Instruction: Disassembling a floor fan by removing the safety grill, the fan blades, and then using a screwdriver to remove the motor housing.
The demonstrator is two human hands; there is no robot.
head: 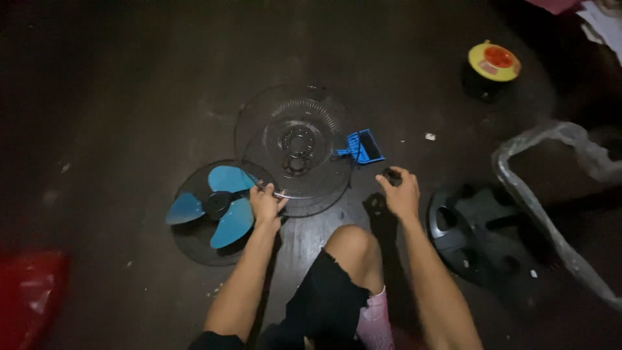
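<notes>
The person sits on the dark floor (116, 116) with one bent knee (350, 240) between the two arms. Taking the wire fan guard (295, 146) as landmark: the left hand (265, 204) is at its near-left edge, fingers closed on the rim, so this hand is the one touching it, and the guard lies flat, stretching away and a little to the right from that hand. The right hand (402, 191) is off the near-right side of the guard, apart from it, curled around a small dark round part (391, 175); what the part is I cannot tell. Left of the guard, just beside the left hand, the blue fan blade (217, 204) rests on a second dark guard. A small blue brush (363, 146) lies touching or almost touching the guard's right edge. To the right, beyond the right hand, is a black fan base (479, 236) and a plastic-wrapped tube (544, 214). Far behind and right stands a yellow cable reel (494, 61).
</notes>
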